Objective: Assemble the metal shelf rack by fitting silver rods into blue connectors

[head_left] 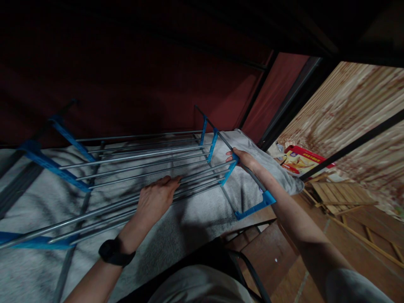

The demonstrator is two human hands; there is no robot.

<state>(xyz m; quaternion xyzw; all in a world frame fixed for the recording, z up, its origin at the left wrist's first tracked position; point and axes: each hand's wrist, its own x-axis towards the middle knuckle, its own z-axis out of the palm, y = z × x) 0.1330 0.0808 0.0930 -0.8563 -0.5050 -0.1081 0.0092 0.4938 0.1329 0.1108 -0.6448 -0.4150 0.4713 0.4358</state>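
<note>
Mid-frame: left hand (158, 197) on rods (63, 222), grip unclear; right hand (244, 160) clasps bar (256, 179). Likely adjusting rack (257, 208); next probably needs bar steady.

A rack (135, 156) of metal rods with blue plastic brackets (257, 207) lies on a grey blanket (195, 219). The right hand (244, 160) grips its dark side bar beside a blue bracket. The left hand (158, 195), a black watch (115, 252) on its wrist, lies over the nearer rods, its fingertips partly hidden. At right, a red and yellow box (304, 160) stands near a patterned curtain (362, 113), with slatted wooden furniture (341, 192) on the floor (315, 267).
</note>
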